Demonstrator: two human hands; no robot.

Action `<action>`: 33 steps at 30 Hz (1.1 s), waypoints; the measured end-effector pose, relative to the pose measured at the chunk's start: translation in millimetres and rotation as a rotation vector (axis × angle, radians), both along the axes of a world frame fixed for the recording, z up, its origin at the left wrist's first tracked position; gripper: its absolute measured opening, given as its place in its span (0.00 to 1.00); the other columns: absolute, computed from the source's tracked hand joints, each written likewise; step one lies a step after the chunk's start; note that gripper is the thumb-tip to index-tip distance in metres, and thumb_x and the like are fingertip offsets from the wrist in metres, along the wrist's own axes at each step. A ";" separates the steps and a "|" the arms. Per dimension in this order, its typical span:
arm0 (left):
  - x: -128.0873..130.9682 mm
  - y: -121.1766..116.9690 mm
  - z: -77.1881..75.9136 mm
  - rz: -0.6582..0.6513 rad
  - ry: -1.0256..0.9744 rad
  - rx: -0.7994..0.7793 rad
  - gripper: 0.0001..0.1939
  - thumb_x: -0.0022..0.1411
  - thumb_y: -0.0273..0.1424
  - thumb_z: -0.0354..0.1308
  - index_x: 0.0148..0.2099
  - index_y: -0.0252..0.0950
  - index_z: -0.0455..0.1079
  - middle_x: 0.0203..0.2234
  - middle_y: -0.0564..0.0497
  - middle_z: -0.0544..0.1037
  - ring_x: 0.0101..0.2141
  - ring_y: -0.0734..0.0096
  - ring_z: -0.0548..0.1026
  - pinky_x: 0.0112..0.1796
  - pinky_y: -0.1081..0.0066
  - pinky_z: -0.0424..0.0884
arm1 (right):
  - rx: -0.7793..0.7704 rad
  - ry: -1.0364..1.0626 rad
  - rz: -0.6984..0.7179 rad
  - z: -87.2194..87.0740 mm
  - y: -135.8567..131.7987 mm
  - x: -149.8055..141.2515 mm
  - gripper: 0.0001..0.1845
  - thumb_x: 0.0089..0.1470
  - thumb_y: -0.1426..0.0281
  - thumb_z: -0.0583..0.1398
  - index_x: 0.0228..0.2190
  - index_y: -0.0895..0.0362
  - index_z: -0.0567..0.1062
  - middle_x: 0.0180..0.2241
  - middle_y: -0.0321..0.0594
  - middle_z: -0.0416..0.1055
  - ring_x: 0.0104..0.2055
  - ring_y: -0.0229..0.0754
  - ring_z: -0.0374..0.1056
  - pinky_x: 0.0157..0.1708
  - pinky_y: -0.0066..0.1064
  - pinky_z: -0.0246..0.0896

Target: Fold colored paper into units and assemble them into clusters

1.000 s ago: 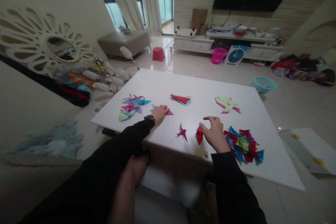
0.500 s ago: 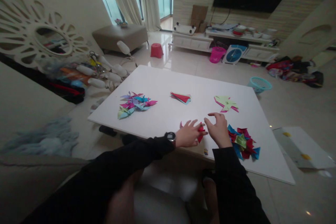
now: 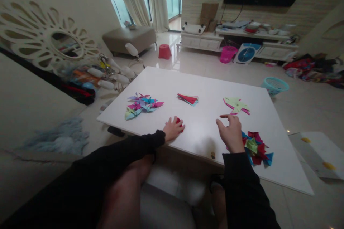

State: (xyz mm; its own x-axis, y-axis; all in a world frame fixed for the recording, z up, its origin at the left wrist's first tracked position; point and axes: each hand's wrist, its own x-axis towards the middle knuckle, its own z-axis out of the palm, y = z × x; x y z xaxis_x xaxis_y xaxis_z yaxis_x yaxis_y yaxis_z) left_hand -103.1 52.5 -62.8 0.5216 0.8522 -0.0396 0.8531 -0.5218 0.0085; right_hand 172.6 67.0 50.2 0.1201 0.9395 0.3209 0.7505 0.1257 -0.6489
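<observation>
My left hand (image 3: 173, 130) is closed over a red paper crane (image 3: 178, 120) near the table's front edge; the fingers hide most of it. My right hand (image 3: 230, 132) hovers at the right with thumb and index finger apart and nothing seen between them. Just beside it lies a pile of red, blue and green folded papers (image 3: 252, 146). Beyond that hand are light green and pink folded papers (image 3: 236, 105). A fanned stack of narrow red and pale blue folded papers (image 3: 188, 99) lies mid-table. Several finished paper cranes (image 3: 142, 105) cluster on the left.
The white table (image 3: 166, 82) has a small dark sticker-like spot (image 3: 213, 155) at its front edge. A turquoise basket (image 3: 275, 85) stands on the floor past the right side. White lamp arms (image 3: 118, 78) lie close to the left edge. A red stool (image 3: 164, 52) stands farther back.
My left hand has moved left across the table with the red paper crane, toward the crane cluster. My right hand has stayed nearly in place, fingers still apart. The view has shifted slightly.
</observation>
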 end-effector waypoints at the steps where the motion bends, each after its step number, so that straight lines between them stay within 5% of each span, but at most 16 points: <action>1: -22.5 3.4 4.2 0.038 0.014 0.011 0.26 0.65 0.32 0.54 0.65 0.44 0.66 0.66 0.39 0.63 0.66 0.34 0.54 0.60 0.32 0.51 | -0.003 0.003 -0.001 0.5 -0.6 0.0 0.14 0.52 0.60 0.58 0.37 0.54 0.75 0.42 0.48 0.68 0.48 0.55 0.63 0.55 0.49 0.56; 5: -93.4 22.2 19.4 0.300 0.052 0.043 0.26 0.67 0.31 0.49 0.66 0.45 0.65 0.70 0.43 0.57 0.70 0.38 0.43 0.62 0.30 0.34 | -0.011 -0.005 -0.003 0.5 -2.6 0.4 0.14 0.52 0.60 0.58 0.37 0.54 0.75 0.42 0.48 0.68 0.48 0.55 0.64 0.54 0.49 0.57; 9: -136.4 47.6 26.9 0.494 0.124 0.023 0.27 0.69 0.33 0.45 0.68 0.46 0.62 0.72 0.45 0.52 0.71 0.38 0.37 0.60 0.28 0.32 | -0.017 -0.031 -0.003 -2.6 -3.1 1.1 0.14 0.53 0.59 0.58 0.38 0.54 0.75 0.43 0.48 0.68 0.49 0.56 0.64 0.51 0.48 0.59; 14: -172.3 87.1 25.3 0.596 0.132 0.028 0.28 0.68 0.35 0.47 0.70 0.42 0.61 0.72 0.43 0.52 0.70 0.33 0.37 0.60 0.28 0.34 | -0.040 -0.048 0.003 -9.1 0.6 4.6 0.15 0.54 0.58 0.58 0.38 0.53 0.75 0.44 0.48 0.69 0.49 0.56 0.66 0.49 0.49 0.62; 18: -174.4 106.0 35.9 0.645 0.058 0.076 0.35 0.67 0.43 0.52 0.73 0.43 0.55 0.74 0.45 0.46 0.68 0.24 0.35 0.58 0.25 0.32 | -0.045 -0.071 0.009 -15.2 5.0 9.5 0.15 0.53 0.58 0.58 0.38 0.54 0.76 0.44 0.48 0.69 0.48 0.56 0.67 0.49 0.49 0.62; 22: -126.0 98.7 54.3 0.555 -0.042 0.126 0.42 0.62 0.49 0.57 0.74 0.45 0.51 0.74 0.44 0.44 0.68 0.23 0.34 0.60 0.28 0.34 | -0.096 -0.073 0.070 -15.8 -2.4 1.3 0.15 0.53 0.59 0.58 0.39 0.55 0.75 0.43 0.48 0.70 0.47 0.55 0.67 0.50 0.48 0.63; 27: -3.7 54.6 58.7 0.204 -0.239 0.043 0.37 0.61 0.37 0.59 0.70 0.39 0.57 0.70 0.39 0.52 0.70 0.44 0.46 0.66 0.45 0.44 | -0.162 -0.139 0.138 -7.0 -10.3 -1.8 0.13 0.55 0.62 0.57 0.40 0.54 0.75 0.44 0.47 0.71 0.49 0.53 0.67 0.54 0.47 0.61; 30: 84.7 22.5 51.2 -0.011 -0.410 -0.103 0.37 0.58 0.35 0.62 0.68 0.40 0.59 0.68 0.38 0.57 0.67 0.48 0.54 0.64 0.49 0.55 | -0.183 -0.190 -0.013 -6.1 -11.3 47.2 0.13 0.55 0.62 0.57 0.39 0.54 0.75 0.44 0.47 0.71 0.49 0.53 0.67 0.53 0.48 0.61; 33: 171.0 2.7 39.8 -0.163 -0.506 -0.220 0.47 0.52 0.36 0.69 0.71 0.47 0.55 0.68 0.38 0.55 0.66 0.44 0.55 0.59 0.47 0.63 | -0.249 -0.230 -0.288 -20.0 -24.6 130.6 0.17 0.53 0.58 0.60 0.41 0.54 0.75 0.42 0.48 0.68 0.47 0.56 0.67 0.51 0.53 0.60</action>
State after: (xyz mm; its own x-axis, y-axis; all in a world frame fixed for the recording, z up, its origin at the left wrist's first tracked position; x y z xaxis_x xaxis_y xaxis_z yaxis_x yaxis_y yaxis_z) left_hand 67.9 55.1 -23.0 0.6455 0.7593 0.0820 0.6234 -0.5858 0.5178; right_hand 303.2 42.4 30.2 0.3403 0.9302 0.1379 0.8603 -0.2488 -0.4450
